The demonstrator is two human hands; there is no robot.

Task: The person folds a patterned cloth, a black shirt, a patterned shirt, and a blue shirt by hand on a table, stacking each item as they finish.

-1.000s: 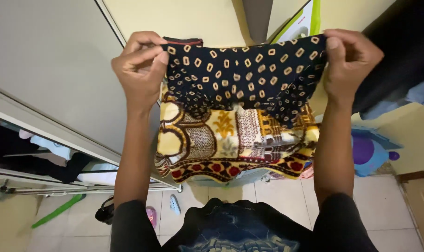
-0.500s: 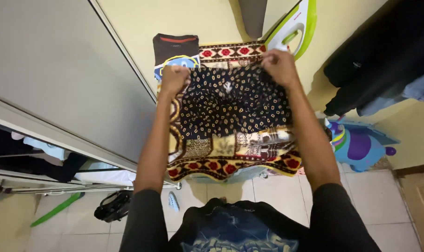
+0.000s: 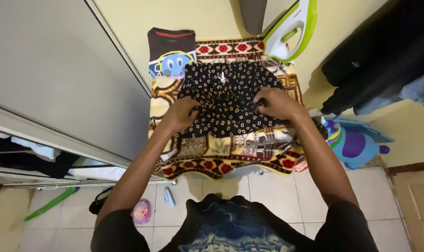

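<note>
A dark navy garment with small cream square dots lies spread on a yellow and red patterned blanket that covers a small table. My left hand grips the garment at its left side, fingers closed on the cloth. My right hand pinches the cloth at its right side. Both hands rest on the table, about a hand's width apart. A folded brown shirt with a blue cartoon print lies at the blanket's far left corner, beyond my left hand.
A white and green iron stands upright at the far right of the blanket. A grey wardrobe door runs along the left. Dark clothes hang at the right, above a purple and blue toy. Small shoes lie on the tiled floor.
The garment was held up stretched between both hands, then lowered onto the blanket. My hands slid from its far edge toward me to its middle.
</note>
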